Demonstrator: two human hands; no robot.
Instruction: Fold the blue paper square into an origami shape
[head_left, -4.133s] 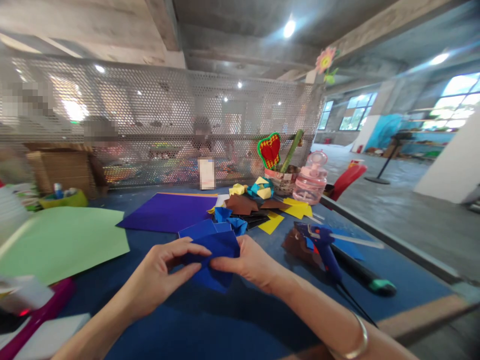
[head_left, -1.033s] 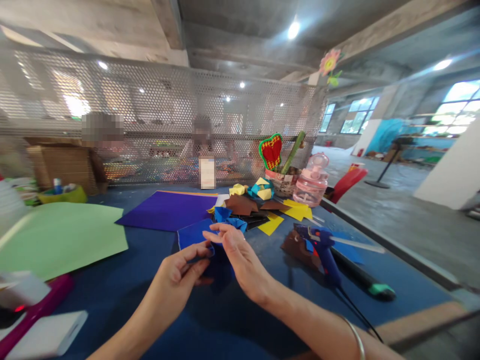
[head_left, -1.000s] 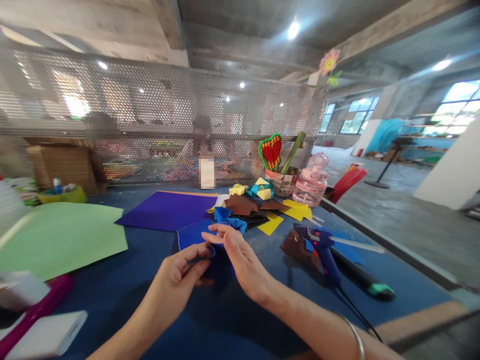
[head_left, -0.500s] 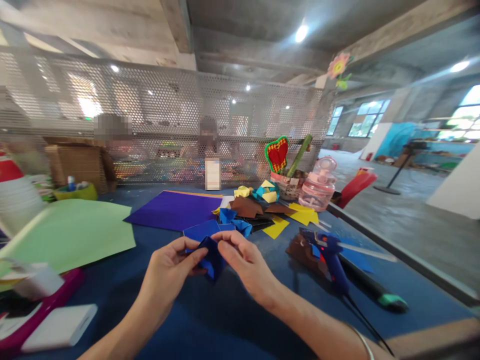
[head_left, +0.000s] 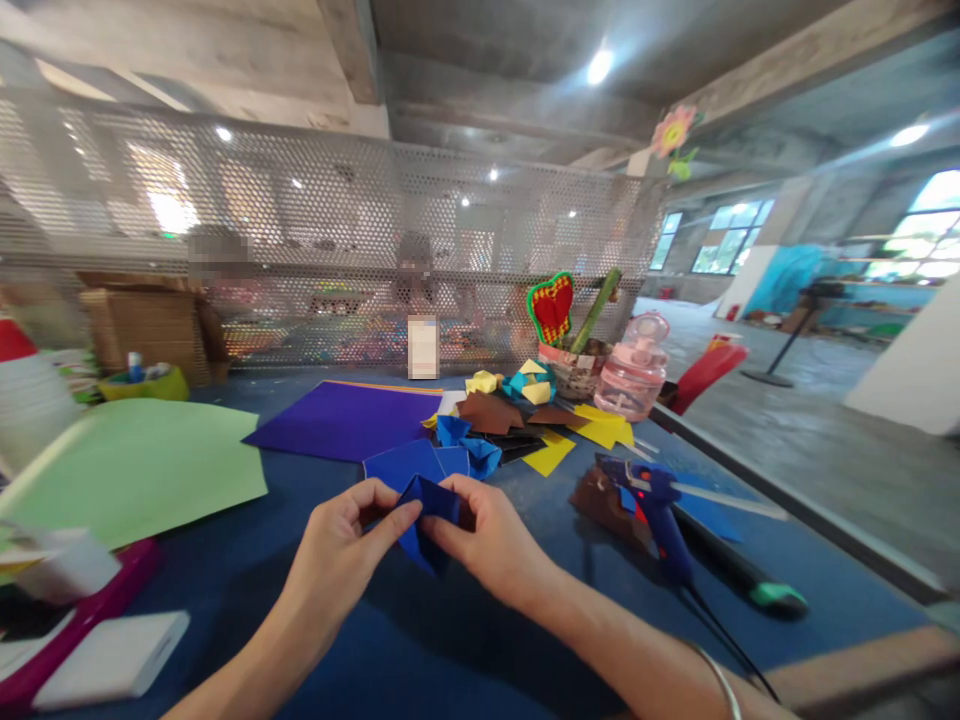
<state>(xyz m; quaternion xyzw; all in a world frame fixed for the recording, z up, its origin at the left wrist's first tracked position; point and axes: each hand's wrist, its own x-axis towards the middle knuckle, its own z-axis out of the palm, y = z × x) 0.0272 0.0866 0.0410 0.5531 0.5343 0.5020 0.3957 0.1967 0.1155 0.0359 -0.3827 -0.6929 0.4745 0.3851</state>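
Between my hands is a small folded piece of blue paper, held up above the table with its lower flap hanging down. My left hand pinches its left side between thumb and fingers. On the right side, my right hand grips it with the thumb in front and the fingers behind. Just beyond lie flat blue sheets, and several folded light-blue paper pieces rest to their right.
A purple sheet and a pale green sheet lie left. Brown and yellow paper lie ahead. At right are a glue gun and a black-and-green tool. A pink bottle stands behind; a perforated screen closes the back.
The fingers of my right hand have shifted from the paper's top edge to its right side, with the thumb lower. The folded blue paper has turned and its top looks more spread.
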